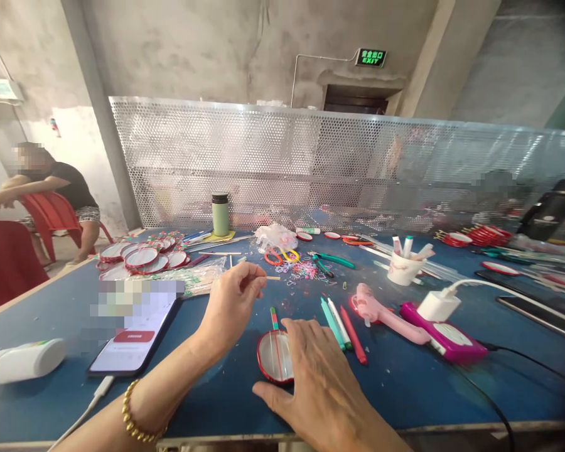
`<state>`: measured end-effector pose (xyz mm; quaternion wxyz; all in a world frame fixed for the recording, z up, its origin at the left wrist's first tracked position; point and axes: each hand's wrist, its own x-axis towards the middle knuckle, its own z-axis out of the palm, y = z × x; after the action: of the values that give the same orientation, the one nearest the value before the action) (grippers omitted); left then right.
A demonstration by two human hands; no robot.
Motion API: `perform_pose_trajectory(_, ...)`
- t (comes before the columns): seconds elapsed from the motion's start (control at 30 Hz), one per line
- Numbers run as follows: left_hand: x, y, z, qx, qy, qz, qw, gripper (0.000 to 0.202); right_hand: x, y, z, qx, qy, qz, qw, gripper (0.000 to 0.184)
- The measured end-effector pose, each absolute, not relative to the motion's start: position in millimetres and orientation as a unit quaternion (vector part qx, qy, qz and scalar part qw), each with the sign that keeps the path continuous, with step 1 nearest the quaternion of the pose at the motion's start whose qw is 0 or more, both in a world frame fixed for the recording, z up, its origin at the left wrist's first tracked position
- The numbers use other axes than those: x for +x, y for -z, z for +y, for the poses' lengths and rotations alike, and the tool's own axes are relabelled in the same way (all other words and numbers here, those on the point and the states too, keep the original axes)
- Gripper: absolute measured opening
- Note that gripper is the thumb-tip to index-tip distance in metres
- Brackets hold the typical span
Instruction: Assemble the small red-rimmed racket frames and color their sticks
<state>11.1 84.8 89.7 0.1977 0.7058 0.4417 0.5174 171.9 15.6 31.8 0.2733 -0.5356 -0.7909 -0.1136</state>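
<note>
My left hand (233, 304) is closed in a pinch, and a thin pale wooden stick (274, 278) juts out from its fingertips to the right. A small round disc (269, 356) with a red rim lies on the table near the front edge. It has a red line across its pale face and a green-and-red tab at the top. My right hand (322, 383) lies over the disc's right side, fingers outstretched and thumb apart at its lower edge. Beside that hand are a teal marker (332, 323), a white one (339, 323) and a red one (354, 336).
A lit phone (136, 333) and white bottle (26, 361) lie left. Red-rimmed discs (141, 256) pile behind them. Pliers (332, 258), a pink glue gun (386, 314), a pen cup (403, 267) and a magenta power strip (445, 333) occupy the right. A person (66, 182) sits far left.
</note>
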Motion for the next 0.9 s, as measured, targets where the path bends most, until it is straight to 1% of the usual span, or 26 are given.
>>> perform_pose_trajectory(0.1, 11, -91, 84, 0.706, -0.518, 0.443, 0.194, 0.011, 170, -31, 17, -0.534, 0.146, -0.785, 0.277, 0.055)
perform_pose_trajectory(0.2, 10, -93, 84, 0.703, -0.523, 0.440, 0.197, 0.011, 174, -31, 17, -0.525, 0.154, -0.783, 0.294, 0.052)
perform_pose_trajectory(0.33, 9, -94, 84, 0.690, -0.539, 0.442, 0.195, 0.010, 186, -33, 16, -0.493, 0.174, -0.771, 0.364, 0.052)
perform_pose_trajectory(0.43, 10, -95, 84, 0.682, -0.547, 0.453, 0.175, 0.011, 193, -37, 11, -0.468, 0.199, -0.748, 0.426, 0.054)
perform_pose_trajectory(0.57, 12, -94, 83, 0.674, -0.554, 0.455, 0.180, 0.011, 192, -39, 6, -0.441, 0.217, -0.729, 0.477, 0.059)
perform_pose_trajectory(0.8, 14, -89, 81, 0.674, -0.540, 0.433, 0.257, 0.011, 179, -35, 8, -0.387, 0.234, -0.734, 0.506, 0.069)
perform_pose_trajectory(0.9, 15, -89, 79, 0.681, -0.532, 0.432, 0.258, 0.011, 177, -35, 8, -0.384, 0.237, -0.733, 0.509, 0.071)
